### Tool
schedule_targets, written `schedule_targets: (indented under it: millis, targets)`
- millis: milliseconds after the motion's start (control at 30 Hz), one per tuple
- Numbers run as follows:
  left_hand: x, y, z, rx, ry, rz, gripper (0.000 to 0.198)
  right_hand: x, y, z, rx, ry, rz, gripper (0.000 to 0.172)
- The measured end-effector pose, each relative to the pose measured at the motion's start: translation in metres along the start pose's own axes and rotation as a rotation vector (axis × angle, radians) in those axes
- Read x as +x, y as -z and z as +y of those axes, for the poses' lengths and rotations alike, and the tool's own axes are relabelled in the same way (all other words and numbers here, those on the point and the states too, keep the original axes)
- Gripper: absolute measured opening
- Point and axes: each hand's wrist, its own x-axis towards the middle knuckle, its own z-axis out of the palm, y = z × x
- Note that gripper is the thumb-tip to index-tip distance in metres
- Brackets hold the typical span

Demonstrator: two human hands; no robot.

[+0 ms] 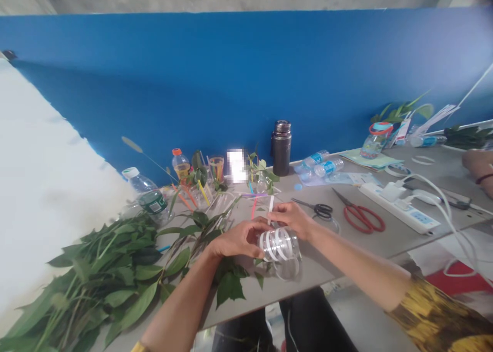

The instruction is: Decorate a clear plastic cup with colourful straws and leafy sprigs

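A clear plastic bottle [281, 249] wrapped with white tape bands lies tilted on the grey table [346, 249]. My left hand [234, 239] is closed around its left side, holding it. Just above the bottle, my right hand [290, 217] pinches the end of a white tape strip [270, 207]. Green leaves [231, 282] lie beneath the bottle.
A big heap of leafy branches [100, 280] covers the table's left. Water bottles [148, 195], coloured straws [192, 193], a dark flask [281, 148], black scissors [318, 208], red scissors [360, 216] and a power strip [400, 208] lie behind. Another person's arm [479, 175] rests far right.
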Motion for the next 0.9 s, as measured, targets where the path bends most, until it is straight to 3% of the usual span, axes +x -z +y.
schedule_targets:
  millis: [300,667,800,900]
  targets:
    - [0.001,-0.002,0.005,0.201,0.023,0.001,0.059,0.007,-0.002,-0.002,0.181,-0.143,0.065,0.027]
    - [0.001,-0.004,0.011,0.420,0.043,-0.081,0.062,0.014,0.006,0.000,0.364,-0.316,0.090,0.019]
    - [0.000,-0.004,0.009,0.305,0.064,-0.100,0.065,0.010,0.010,-0.002,0.328,-0.267,0.134,0.021]
    - [-0.002,-0.003,0.010,0.037,-0.001,0.001,0.064,0.007,0.027,-0.012,0.197,-0.091,0.177,0.026]
